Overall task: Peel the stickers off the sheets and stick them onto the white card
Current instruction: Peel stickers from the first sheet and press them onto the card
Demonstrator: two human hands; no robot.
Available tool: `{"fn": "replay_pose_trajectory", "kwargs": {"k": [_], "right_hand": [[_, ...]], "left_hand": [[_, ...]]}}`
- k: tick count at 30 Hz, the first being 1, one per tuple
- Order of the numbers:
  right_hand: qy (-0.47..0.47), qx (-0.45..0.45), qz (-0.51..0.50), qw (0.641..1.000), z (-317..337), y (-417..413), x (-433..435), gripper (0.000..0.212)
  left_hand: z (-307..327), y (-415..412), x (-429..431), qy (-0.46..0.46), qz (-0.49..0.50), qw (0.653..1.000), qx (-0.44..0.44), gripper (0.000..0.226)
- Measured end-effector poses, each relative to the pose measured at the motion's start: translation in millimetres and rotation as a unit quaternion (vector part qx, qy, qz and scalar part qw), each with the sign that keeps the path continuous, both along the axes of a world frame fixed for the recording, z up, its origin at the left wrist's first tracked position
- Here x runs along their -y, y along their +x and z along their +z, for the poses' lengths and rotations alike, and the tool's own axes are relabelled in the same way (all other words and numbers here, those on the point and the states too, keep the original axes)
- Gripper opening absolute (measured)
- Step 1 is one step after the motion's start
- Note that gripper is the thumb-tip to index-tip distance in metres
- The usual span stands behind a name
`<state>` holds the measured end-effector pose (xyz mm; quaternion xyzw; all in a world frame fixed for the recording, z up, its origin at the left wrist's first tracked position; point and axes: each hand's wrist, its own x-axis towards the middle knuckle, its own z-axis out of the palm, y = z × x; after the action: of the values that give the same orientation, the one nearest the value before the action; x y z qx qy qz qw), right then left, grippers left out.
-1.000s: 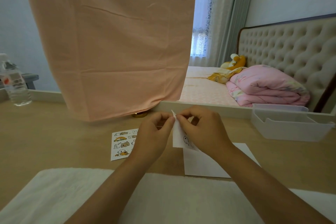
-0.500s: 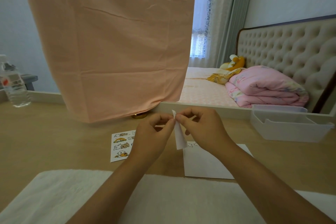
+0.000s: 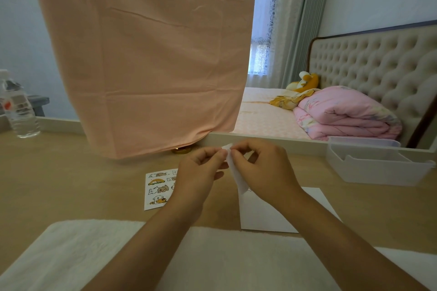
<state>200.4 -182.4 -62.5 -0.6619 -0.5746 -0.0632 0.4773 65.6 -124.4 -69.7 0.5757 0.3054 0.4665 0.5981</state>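
Observation:
Above the desk my left hand [image 3: 201,172] and my right hand [image 3: 262,170] both pinch the top corner of a small white sticker sheet [image 3: 237,177], which hangs edge-on between them. Its printed face is turned away, so I cannot tell whether a sticker has lifted. Under my right hand the white card [image 3: 264,212] lies flat on the wooden desk. To the left, partly behind my left hand, lies a second sticker sheet [image 3: 157,188] printed with cartoon animals.
A white fluffy cloth [image 3: 94,255] covers the desk's near edge. A clear plastic tray [image 3: 378,163] stands at the right, a water bottle [image 3: 19,111] at the far left. A peach cloth [image 3: 146,54] hangs over a mirror behind the desk.
The sheet in my hands has turned from showing part of its printed face to hanging edge-on. Both hands stay together at its top corner.

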Motion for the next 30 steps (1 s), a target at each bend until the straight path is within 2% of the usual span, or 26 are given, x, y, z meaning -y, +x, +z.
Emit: {"fn": "replay_pose_trajectory", "kwargs": {"k": [3,6,10,16,21,30], "right_hand": [[-0.041,-0.122,0.031,0.991,1,-1,-3,0.016],[-0.072,-0.185,0.056,0.978,5,-2,-3,0.015],[-0.083,-0.195,0.103,0.972,6,-2,0,0.013],[-0.088,-0.139,0.167,0.972,12,7,7,0.02],[-0.089,-0.127,0.171,0.973,15,10,8,0.024],[-0.111,-0.289,0.119,0.943,12,6,3,0.016]], "left_hand": [[0,0,1,0.002,0.005,1.0,-0.008,0.009],[-1,0,0,0.013,0.014,1.0,-0.02,0.008],[0,-2,-2,0.022,0.026,0.999,-0.032,0.008],[6,-8,-8,0.017,0.018,0.999,-0.046,0.007],[7,-11,-11,0.016,0.012,0.998,-0.065,0.008],[0,-9,-17,-0.007,0.057,0.995,-0.078,0.012]]}}
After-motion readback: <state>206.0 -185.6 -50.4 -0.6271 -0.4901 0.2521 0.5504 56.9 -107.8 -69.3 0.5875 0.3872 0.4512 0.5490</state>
